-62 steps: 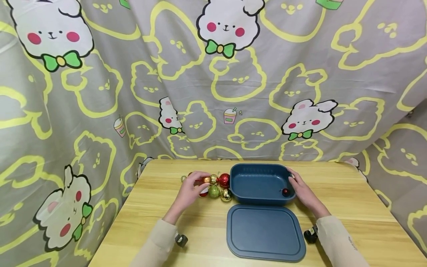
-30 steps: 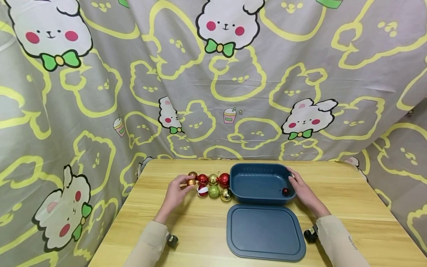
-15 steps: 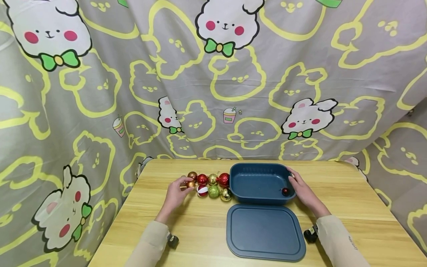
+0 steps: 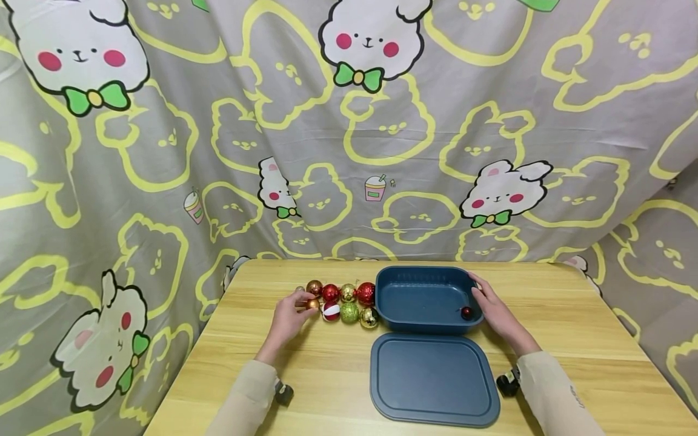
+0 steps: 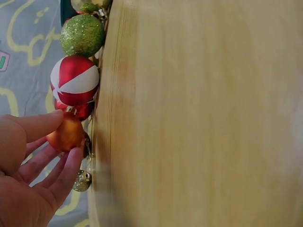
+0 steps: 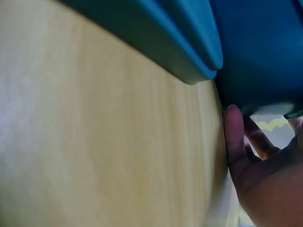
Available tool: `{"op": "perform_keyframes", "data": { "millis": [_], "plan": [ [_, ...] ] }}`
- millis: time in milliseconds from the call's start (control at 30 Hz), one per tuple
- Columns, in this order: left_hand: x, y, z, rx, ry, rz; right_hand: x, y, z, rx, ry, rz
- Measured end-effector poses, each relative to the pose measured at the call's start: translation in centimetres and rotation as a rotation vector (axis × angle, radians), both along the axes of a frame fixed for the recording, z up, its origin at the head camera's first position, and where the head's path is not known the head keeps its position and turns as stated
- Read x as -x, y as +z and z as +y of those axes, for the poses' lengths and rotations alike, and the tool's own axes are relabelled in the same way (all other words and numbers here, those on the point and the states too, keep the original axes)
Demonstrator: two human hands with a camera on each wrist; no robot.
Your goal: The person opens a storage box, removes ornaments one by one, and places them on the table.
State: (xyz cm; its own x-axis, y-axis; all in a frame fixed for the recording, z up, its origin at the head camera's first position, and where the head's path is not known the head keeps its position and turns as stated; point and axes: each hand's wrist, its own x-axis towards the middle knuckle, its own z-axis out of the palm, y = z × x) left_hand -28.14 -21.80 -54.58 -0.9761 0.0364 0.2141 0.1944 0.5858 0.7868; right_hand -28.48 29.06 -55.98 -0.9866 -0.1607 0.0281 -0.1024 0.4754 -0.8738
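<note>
At the left end of the front row of Christmas baubles, my left hand [image 4: 289, 318] pinches a matte copper-orange bauble [image 5: 66, 132] between thumb and fingers. A red-and-white striped bauble [image 4: 331, 312] lies just right of it, followed by a glittery green bauble [image 4: 350, 313] and a shiny gold bauble [image 4: 369, 318]. Behind them run a brown bauble [image 4: 314, 287], a red bauble [image 4: 330, 293], a gold bauble [image 4: 348, 293] and a larger red bauble [image 4: 366, 293]. My right hand [image 4: 495, 309] rests against the right end of a dark blue box [image 4: 425, 297], fingers touching its wall.
A small dark red bauble [image 4: 466, 313] lies inside the box, near its front right corner. In front of the box lies a flat blue lid [image 4: 435, 380]. A small glittery bauble [image 5: 82, 180] shows past my left fingers. A patterned curtain [image 4: 327, 212] hangs behind the wooden table [image 4: 316, 375].
My left hand has carried the copper-orange bauble leftward from over the group, then lowered it slightly toward me at the front row's left end. The right hand and box have stayed in place.
</note>
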Motion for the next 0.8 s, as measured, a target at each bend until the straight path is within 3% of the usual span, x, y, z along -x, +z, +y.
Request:
{"op": "perform_keyframes", "data": {
  "millis": [233,800],
  "plan": [
    [0.11,-0.22,0.06,0.003,0.021,-0.043,-0.01,-0.09,0.02,-0.002,0.002,0.001],
    [-0.09,-0.12,0.07,0.023,0.036,-0.035,0.05,0.0,0.01,0.0,0.002,-0.001]
  ]
}}
